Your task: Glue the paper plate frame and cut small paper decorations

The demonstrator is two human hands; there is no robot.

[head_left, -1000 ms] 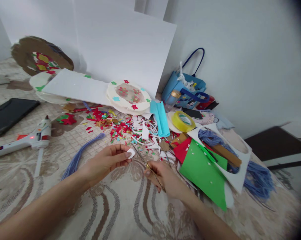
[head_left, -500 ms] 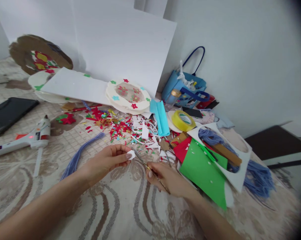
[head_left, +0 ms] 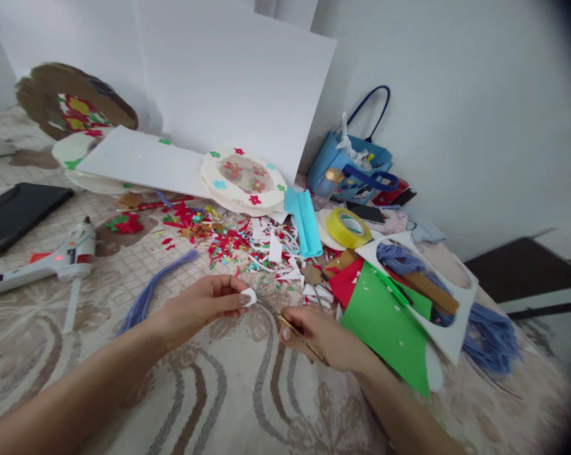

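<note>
Between the thumb and fingers of my left hand (head_left: pixel 207 303) is a small white paper piece (head_left: pixel 251 297) with a rounded edge. My right hand (head_left: pixel 316 338) grips a pair of scissors (head_left: pixel 292 325) by the gold-coloured handles. The blades point left and meet the right edge of the white piece; how far apart they are I cannot tell. Beyond both hands lies a heap of red, white, blue and green scraps (head_left: pixel 238 243). Blue yarn strands (head_left: pixel 155 291) lie left of my left hand. Close by my right hand is a green sheet (head_left: pixel 384 335).
A glue gun (head_left: pixel 60 262) with a red light and a black phone (head_left: pixel 23 215) lie at left. Flower-decorated white rings (head_left: pixel 210 186) lie behind the scraps. Yellow tape (head_left: pixel 347 229), a cut-out white sheet (head_left: pixel 460 341) and a blue bag (head_left: pixel 328 158) are at right.
The white piece has turned slightly in my left hand and its edge looks rounder. My right hand and the scissors have shifted a little to the right. Other things stay put.
</note>
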